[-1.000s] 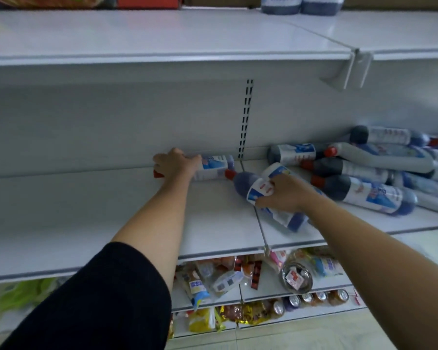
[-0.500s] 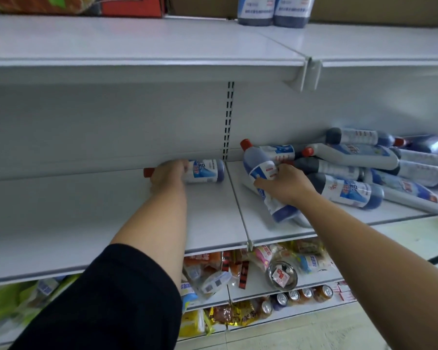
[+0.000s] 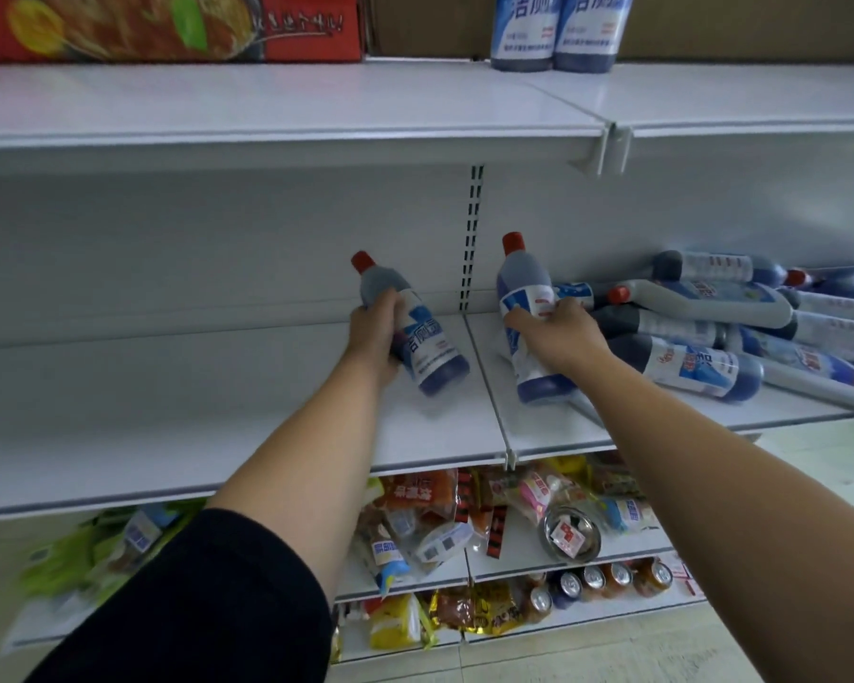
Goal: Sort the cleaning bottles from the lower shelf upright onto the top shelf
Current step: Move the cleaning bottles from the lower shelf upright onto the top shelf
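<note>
A red box [image 3: 168, 24] is set at the far left of the top shelf [image 3: 267, 106]. Lower left, a black sleeve [image 3: 193, 608] covers the left upper arm. The left hand [image 3: 373, 332] is extended over the lower shelf [image 3: 168, 411], and its fingers are curled round the left bottle [image 3: 412, 327] at the shoulder and upper label. This bottle is held tilted, with the red cap to the upper left and the base low over the lower shelf; contact with the shelf cannot be determined.

A slotted strip [image 3: 473, 239] is fixed to the back wall between the two hands. Just right of it, the right bottle [image 3: 526, 308] is held nearly upright, cap up, with its base at the lower shelf. The fingers of the right hand [image 3: 558, 332] are wrapped round its label from the right side.

Above, two upright bottles [image 3: 558, 32] are placed side by side, touching, at the back of the top shelf. To the right of the right hand, a pile of bottles [image 3: 711, 327] is laid flat on the lower shelf, stacked on one another.

On the shelves below, snack packets [image 3: 415, 510], a metal bowl [image 3: 573, 532] and a row of cans [image 3: 607, 579] are stored.
</note>
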Demonstrator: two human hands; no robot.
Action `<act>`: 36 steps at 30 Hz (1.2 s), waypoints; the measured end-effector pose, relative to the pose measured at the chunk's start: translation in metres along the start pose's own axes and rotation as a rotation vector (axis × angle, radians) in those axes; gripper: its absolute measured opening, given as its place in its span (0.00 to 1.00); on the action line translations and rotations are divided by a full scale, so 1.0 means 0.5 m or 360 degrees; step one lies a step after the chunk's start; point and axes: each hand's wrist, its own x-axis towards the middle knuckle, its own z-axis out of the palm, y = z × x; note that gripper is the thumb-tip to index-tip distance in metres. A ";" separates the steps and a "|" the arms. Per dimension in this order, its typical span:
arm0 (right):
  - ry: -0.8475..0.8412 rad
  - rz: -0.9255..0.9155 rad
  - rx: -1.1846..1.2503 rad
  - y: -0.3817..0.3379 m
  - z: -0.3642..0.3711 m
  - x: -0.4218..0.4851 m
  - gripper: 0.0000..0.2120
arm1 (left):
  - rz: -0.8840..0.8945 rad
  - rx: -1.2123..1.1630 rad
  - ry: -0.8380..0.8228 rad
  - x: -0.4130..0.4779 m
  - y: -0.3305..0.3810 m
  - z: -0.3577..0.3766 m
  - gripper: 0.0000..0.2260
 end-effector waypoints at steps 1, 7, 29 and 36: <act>-0.0008 0.0021 0.0115 -0.005 0.002 -0.013 0.26 | -0.0070 0.0008 -0.0058 -0.021 0.009 -0.005 0.19; -0.0046 0.0062 0.0524 -0.040 0.000 -0.146 0.29 | -0.0103 0.0355 -0.0292 -0.163 0.033 -0.046 0.22; -0.0363 -0.0251 0.1334 -0.086 -0.187 -0.498 0.22 | 0.0309 0.0526 -0.0643 -0.604 0.133 0.005 0.23; -0.0487 -0.0544 0.1643 -0.130 -0.310 -0.545 0.38 | 0.0637 0.0447 -0.0708 -0.735 0.193 0.095 0.21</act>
